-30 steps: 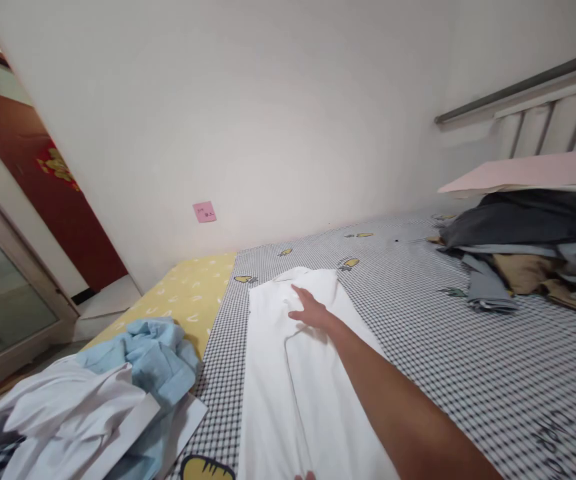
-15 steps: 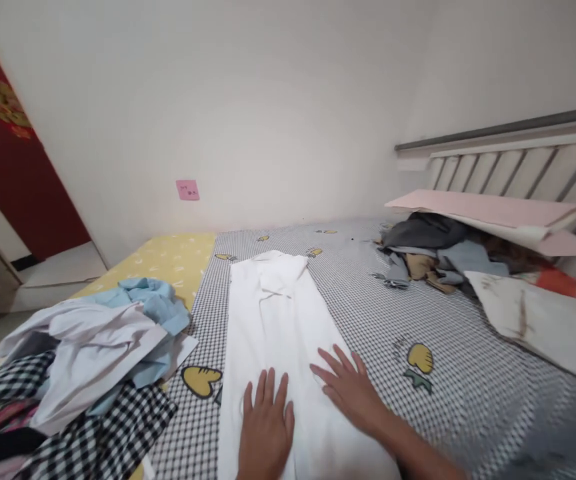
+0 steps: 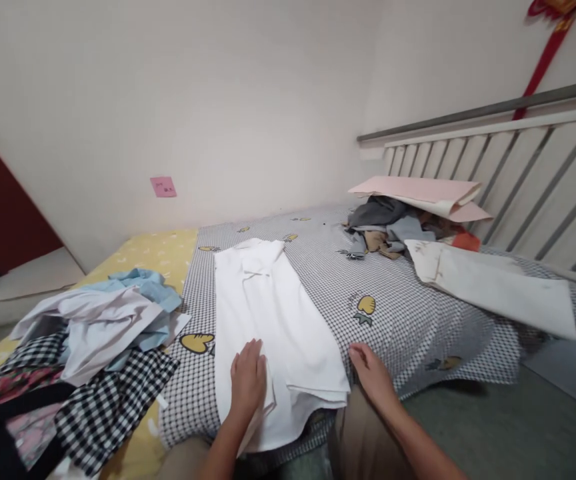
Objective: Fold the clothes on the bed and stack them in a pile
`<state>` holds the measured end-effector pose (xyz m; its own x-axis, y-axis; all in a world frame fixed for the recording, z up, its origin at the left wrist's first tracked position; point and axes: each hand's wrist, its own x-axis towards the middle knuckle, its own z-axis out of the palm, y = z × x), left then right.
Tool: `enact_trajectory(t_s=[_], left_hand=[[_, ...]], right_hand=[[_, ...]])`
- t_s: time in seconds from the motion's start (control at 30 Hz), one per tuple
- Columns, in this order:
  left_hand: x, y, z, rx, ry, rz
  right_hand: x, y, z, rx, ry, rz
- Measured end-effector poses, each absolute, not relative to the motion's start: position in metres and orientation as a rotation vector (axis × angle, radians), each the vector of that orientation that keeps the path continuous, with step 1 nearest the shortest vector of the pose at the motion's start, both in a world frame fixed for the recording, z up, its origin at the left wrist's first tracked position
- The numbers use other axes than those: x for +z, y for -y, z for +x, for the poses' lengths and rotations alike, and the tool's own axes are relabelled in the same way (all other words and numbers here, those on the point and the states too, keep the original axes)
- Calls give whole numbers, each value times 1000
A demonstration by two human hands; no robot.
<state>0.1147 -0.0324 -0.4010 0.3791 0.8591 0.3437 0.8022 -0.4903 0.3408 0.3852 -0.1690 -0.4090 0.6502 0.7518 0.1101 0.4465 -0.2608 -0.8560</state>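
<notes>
A white shirt (image 3: 273, 313), folded into a long strip, lies on the black-and-white checked sheet (image 3: 398, 313) with its collar at the far end. My left hand (image 3: 248, 381) rests flat on the shirt's near left part, fingers stretched out. My right hand (image 3: 374, 375) lies on the sheet just beyond the shirt's near right corner, fingers extended and holding nothing. The shirt's hem hangs slightly over the bed's near edge.
A heap of clothes (image 3: 88, 333), light blue, white and black-checked, lies at the left on a yellow sheet (image 3: 153, 250). At the back right are dark garments (image 3: 383, 227), pink boards (image 3: 418, 190) and a long white cloth (image 3: 493, 287). A slatted headboard (image 3: 518, 167) stands on the right.
The view has pulled back and turned right. Both hands slid toward the shirt's near end; the right hand moved off the shirt onto the sheet beside its corner.
</notes>
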Motion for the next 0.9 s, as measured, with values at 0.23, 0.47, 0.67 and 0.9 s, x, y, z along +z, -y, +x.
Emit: enact_trajectory(t_s=[0.23, 0.47, 0.67, 0.9], left_hand=[[-401, 35, 113, 595, -1522, 2624], [-407, 48, 116, 456, -1633, 2831], [-400, 53, 122, 395, -1675, 2809], [-403, 55, 121, 339, -1700, 2825]], right_hand=[[-410, 142, 384, 393, 863, -1943], [-416, 168, 392, 434, 786, -1930], [-417, 136, 377, 441, 821, -1887], [-420, 161, 363, 428, 863, -1817]])
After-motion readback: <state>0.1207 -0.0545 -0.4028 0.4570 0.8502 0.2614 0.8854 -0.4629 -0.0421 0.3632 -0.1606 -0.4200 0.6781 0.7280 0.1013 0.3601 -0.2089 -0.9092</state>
